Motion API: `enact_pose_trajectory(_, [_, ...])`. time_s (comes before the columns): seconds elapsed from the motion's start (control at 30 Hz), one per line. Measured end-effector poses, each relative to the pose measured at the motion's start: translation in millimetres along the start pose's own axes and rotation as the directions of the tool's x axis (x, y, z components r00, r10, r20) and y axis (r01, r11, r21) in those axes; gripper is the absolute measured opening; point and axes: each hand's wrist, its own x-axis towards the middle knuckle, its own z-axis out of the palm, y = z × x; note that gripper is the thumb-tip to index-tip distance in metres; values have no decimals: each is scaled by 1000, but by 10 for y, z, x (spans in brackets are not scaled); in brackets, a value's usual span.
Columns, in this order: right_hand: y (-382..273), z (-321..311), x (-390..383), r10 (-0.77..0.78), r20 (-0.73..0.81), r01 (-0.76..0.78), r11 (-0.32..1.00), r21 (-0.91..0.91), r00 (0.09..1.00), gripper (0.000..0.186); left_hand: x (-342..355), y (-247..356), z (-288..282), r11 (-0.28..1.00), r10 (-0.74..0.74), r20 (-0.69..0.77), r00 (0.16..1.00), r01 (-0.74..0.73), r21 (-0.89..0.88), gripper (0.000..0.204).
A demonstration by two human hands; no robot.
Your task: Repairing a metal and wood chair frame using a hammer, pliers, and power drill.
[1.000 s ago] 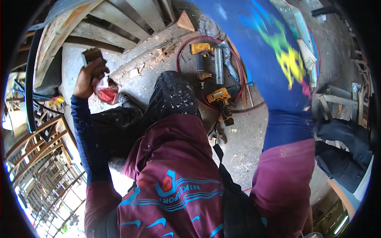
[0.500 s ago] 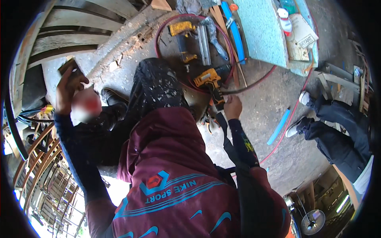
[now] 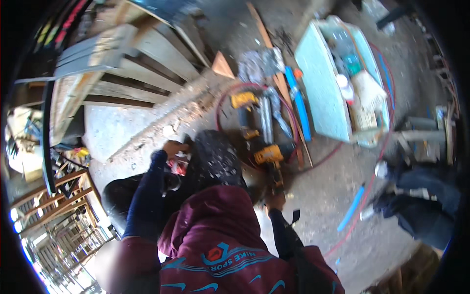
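Note:
My right hand (image 3: 275, 201) is closed at the bottom end of a yellow and black cordless drill (image 3: 269, 156). The drill's head points up and away from me, over the concrete floor. My left hand (image 3: 174, 148) is beside my dark, paint-spotted knee, its fingers curled together. Whatever it holds is blurred and partly hidden behind the knee. Just below its fingers is a small red and white thing (image 3: 179, 165), whose kind I cannot make out. Ahead of the drill lies a second yellow and black power tool (image 3: 244, 101), next to a silver metal bar (image 3: 266, 118).
A red hose (image 3: 219, 110) loops around the tools. Beyond them lie a wooden strip (image 3: 281, 90) and a blue tube (image 3: 299, 110). A pale blue box (image 3: 320, 93) with bottles stands at far right. Slatted wood (image 3: 161, 56) is at upper left; another person's legs (image 3: 423, 188) are at right.
My left hand has come inward from the far left to my knee; the brown flat piece it held is no longer clear. My right hand stays at the drill. The view has shifted.

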Motion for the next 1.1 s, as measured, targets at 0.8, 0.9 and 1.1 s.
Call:
enact_pose_trajectory(0.8, [-2078,-2443,554,-535,194,568,786,-242,822,20,-1226,2240,-3804,-286,-512,-509,692,-696,-659,32])
enact_pose_trajectory(0.9, [-2981,-2936,203,-809,117,808,585,73,576,22,-1317,2202,-3770,-269,-480,-514,711,-677,-685,34])
enact_pose_trajectory(1.1, [-4695,-3174,-217,-985,-1,981,171,87,172,23,-1317,2144,-3773,-415,-579,-565,588,-809,-416,35])
